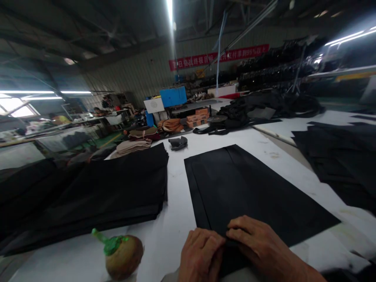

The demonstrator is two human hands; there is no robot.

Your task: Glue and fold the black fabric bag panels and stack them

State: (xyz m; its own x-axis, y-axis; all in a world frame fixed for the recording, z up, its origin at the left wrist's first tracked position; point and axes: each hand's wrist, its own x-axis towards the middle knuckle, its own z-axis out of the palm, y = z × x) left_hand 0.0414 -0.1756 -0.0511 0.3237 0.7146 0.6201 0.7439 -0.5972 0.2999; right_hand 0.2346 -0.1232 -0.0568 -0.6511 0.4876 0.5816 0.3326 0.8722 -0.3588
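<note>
A flat black fabric panel (241, 184) lies on the white table in front of me, a narrower strip or fold running along its left side. At the panel's near end my left hand (202, 250) is closed, fingertips pinching the cloth edge. Close beside it my right hand (255, 241) also grips the cloth, with its fingers curled and the thumb mostly hidden. Dark cloth hangs between and below both hands toward my body. To the left of my hands sits a round brown object (125, 256) with a bright green top and stalk-like spout.
A stack of black fabric (117, 188) covers the left of the white table (176, 176). Further back are a small grey scrap (178, 143), folded brown and beige cloth (135, 145), orange-brown blocks (197, 118) and heaped black straps (235, 113). More black pieces (340, 156) lie at right.
</note>
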